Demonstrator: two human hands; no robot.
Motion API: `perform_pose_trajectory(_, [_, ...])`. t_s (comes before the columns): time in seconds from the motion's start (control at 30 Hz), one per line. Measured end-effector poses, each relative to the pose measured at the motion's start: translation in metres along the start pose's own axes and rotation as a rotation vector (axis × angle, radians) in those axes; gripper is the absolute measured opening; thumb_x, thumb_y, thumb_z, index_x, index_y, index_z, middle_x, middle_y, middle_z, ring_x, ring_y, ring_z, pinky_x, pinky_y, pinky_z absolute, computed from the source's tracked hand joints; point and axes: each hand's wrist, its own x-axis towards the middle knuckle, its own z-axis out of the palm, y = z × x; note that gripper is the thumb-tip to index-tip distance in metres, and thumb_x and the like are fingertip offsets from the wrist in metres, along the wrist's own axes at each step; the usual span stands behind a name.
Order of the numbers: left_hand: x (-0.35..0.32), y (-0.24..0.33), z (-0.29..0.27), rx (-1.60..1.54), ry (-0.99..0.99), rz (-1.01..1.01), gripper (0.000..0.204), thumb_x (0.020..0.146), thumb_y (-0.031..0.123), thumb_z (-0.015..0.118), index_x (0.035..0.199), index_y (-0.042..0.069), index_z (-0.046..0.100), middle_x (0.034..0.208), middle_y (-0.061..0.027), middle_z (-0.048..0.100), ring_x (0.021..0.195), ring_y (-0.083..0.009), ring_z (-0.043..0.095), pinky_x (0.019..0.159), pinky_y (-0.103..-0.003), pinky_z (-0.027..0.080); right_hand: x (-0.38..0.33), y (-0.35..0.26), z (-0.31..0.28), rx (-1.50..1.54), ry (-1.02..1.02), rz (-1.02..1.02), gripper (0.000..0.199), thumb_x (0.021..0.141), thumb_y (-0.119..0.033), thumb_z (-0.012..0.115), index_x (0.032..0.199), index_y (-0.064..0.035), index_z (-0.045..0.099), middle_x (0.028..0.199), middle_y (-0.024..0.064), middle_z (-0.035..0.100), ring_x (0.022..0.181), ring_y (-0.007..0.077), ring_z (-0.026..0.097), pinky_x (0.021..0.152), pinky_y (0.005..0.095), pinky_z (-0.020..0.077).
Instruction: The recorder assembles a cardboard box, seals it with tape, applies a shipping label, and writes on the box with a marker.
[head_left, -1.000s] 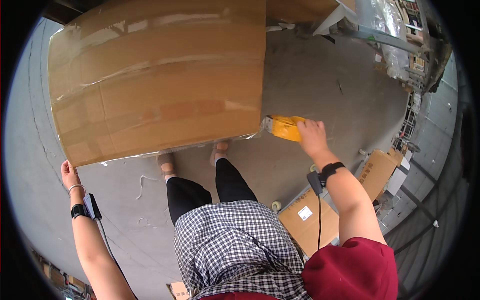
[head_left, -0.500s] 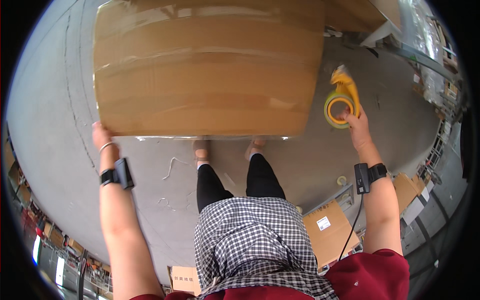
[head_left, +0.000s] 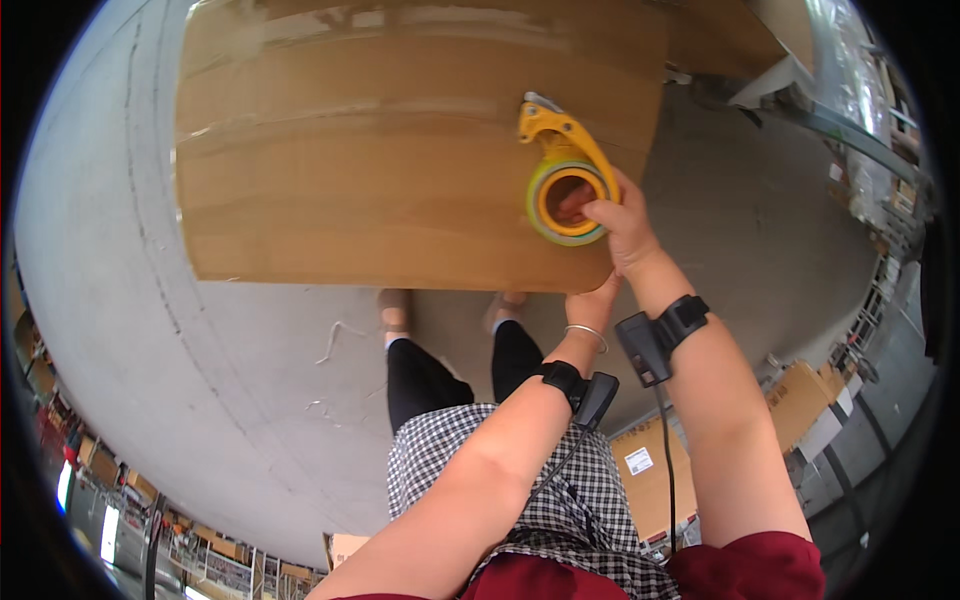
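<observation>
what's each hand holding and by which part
Right hand holds the yellow tape dispenser through its roll's core; left hand grips the cardboard box by its near edge.

A yellow tape dispenser (head_left: 560, 165) with a roll of tape sits right of the frame's centre, upper half, pressed against a large brown cardboard box (head_left: 380, 160) that fills the upper middle of the frame.
</observation>
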Motion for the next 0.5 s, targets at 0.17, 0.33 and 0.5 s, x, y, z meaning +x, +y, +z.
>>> perform_pose_trajectory(0.17, [-0.005, -0.052, -0.020, 0.561, -0.546, 0.030, 0.028, 0.085, 0.029, 0.060, 0.105, 0.010, 0.067, 0.105, -0.0125, 0.069, 0.098, -0.0320, 0.064, 0.083, -0.042, 0.051, -0.002, -0.006, 0.003, 0.030, -0.022, 0.009, 0.031, 0.073, -0.003, 0.055, 0.103, 0.0012, 0.057, 0.087, 0.0111, 0.068, 0.081, 0.0182, 0.066, 0.078, 0.0296, 0.0535])
perform_pose_trajectory(0.33, [0.037, 0.008, -0.035, -0.989, -0.445, -1.654, 0.058, 0.097, 0.049, 0.044, 0.140, 0.011, 0.039, 0.137, -0.0052, 0.052, 0.122, -0.0348, 0.051, 0.100, -0.058, 0.040, -0.006, -0.007, -0.017, -0.001, 0.040, -0.007, 0.029, 0.074, -0.003, 0.055, 0.102, 0.0015, 0.058, 0.087, 0.0115, 0.068, 0.079, 0.0183, 0.066, 0.077, 0.0289, 0.0531])
perform_pose_trajectory(0.5, [0.043, 0.071, -0.057, -1.547, -0.339, -1.518, 0.050, 0.097, 0.047, 0.041, 0.135, 0.016, 0.048, 0.137, -0.0061, 0.053, 0.126, -0.0308, 0.049, 0.108, -0.053, 0.032, -0.013, 0.001, -0.017, -0.044, 0.046, -0.029, 0.030, 0.074, -0.004, 0.055, 0.103, 0.0011, 0.057, 0.085, 0.0105, 0.067, 0.081, 0.0185, 0.066, 0.078, 0.0298, 0.0530])
